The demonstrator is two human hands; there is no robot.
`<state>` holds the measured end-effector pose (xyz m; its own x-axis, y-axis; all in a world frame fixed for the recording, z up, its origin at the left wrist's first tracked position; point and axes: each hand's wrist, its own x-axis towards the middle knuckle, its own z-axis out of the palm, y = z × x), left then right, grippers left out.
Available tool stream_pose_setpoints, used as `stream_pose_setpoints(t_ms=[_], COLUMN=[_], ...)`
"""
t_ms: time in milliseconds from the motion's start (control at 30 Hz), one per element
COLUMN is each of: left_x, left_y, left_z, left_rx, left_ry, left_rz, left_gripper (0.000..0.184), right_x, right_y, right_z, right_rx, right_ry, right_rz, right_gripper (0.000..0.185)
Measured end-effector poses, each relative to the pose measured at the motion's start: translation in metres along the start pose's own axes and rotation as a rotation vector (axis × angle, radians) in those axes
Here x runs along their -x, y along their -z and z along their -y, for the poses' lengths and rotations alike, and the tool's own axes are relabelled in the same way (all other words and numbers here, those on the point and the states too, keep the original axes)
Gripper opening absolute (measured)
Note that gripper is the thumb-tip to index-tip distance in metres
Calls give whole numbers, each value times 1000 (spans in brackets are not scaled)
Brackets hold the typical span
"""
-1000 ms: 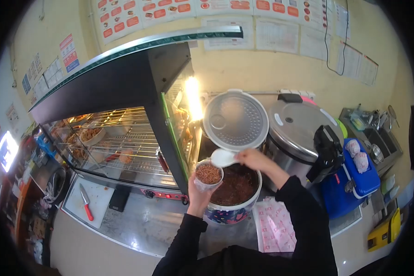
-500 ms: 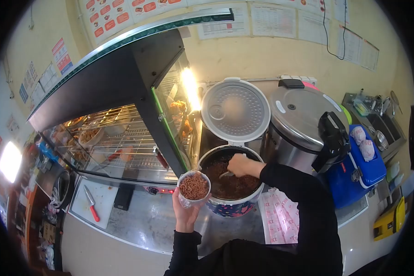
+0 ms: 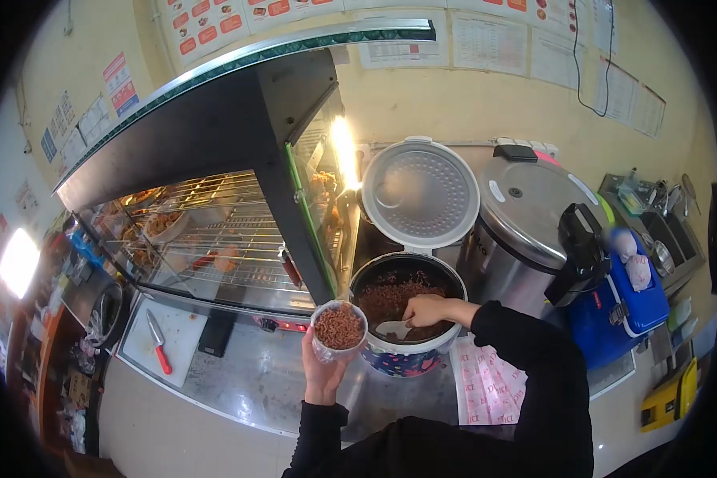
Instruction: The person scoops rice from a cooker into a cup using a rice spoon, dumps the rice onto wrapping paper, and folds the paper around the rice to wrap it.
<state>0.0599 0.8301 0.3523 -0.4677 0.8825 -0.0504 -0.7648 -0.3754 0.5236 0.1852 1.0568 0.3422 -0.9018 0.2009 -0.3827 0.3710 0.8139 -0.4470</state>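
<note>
In the head view, the left hand (image 3: 323, 368) is at the near side of the scene, close to the middle. Its grip is grasping a cup (image 3: 336, 355), whose open mouth looks upward. The cup is filled to about the rim with brown grains (image 3: 338, 325), and it stands in the air just beside the near left edge of a round pot (image 3: 402, 365).

The right hand (image 3: 429, 309) is inside the mouth of this pot, above its right part. Its grip is clenched around a white paddle (image 3: 392, 327); the handle is mostly hidden by the fingers. The blade points to the left, near the dark reddish-brown grains (image 3: 381, 301) in the pot.

The pot has a flowered outer wall and rests on the metal worktop (image 3: 255, 382). Its lid (image 3: 422, 193) is open at the far side. To the right of the lid there is a big steel cooker (image 3: 522, 203), closed. Near right of the pot lie printed paper sheets (image 3: 490, 384). On the left is a lighted food cabinet (image 3: 275, 151), and before it a knife (image 3: 158, 341) lies on a white board (image 3: 185, 350). A blue box (image 3: 585, 342) is at the right.
</note>
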Motion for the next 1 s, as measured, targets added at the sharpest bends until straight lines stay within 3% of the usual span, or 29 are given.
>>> stream_pose_setpoints(t_ms=[133,467,500,633,733,1000], left_x=[-3,-19,-20,-22,-18,-13], left_y=[1,-10,-10,-13,-19,-13], left_z=[0,10,11,16,14,5], left_rx=[-15,-45,-58,-63,-101,-100], left_ry=[4,10,6,27,24,-8], left_rz=[9,18,21,20,16,32], left_gripper=[56,54,54,53,52,53], right_x=[27,38,40,17,17,25], right_y=[8,13,14,7,9,28], right_z=[9,-16,-11,8,24,-8], right_rx=[-42,-94,-18,386,321,31], right_ry=[-28,-45,-48,6,105,20], right_rz=[-127,0,-83,28,72,57], right_gripper=[27,27,26,26,28,32])
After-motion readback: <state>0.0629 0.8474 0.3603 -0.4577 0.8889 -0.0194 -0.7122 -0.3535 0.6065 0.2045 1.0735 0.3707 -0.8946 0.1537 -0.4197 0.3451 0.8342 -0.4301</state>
